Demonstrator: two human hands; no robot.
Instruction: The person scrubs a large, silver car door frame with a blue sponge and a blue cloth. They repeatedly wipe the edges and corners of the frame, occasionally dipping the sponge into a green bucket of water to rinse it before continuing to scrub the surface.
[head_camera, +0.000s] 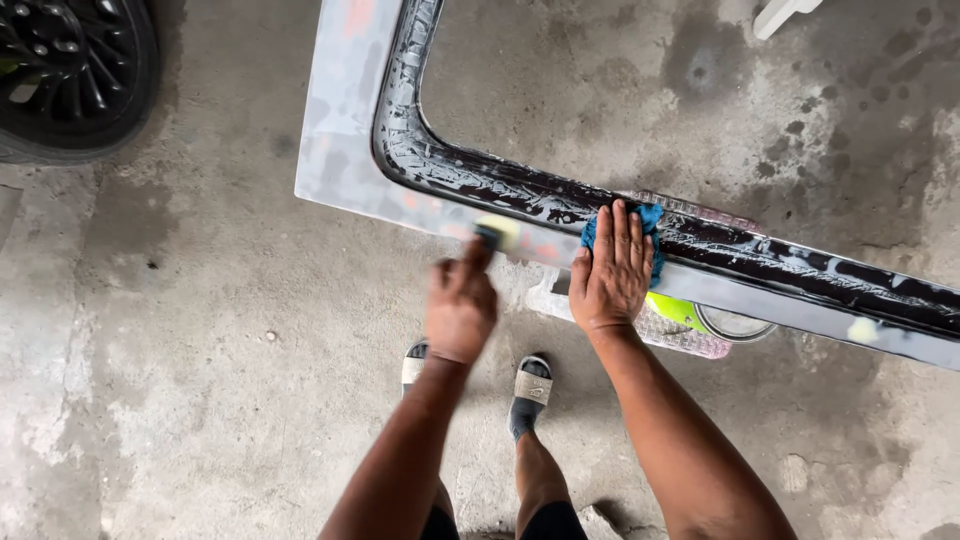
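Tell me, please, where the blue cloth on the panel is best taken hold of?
Grip the blue cloth at its far edge, which sticks out beyond the fingertips of the right hand. Come from above: it lies flat on the grey panel, and the palm covers the rest.

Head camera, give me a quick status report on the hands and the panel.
Left hand blurred, gripping small sanding pad on grey panel. Right hand flat on blue cloth over wet black frame edge. Basket under panel; nothing blocking.
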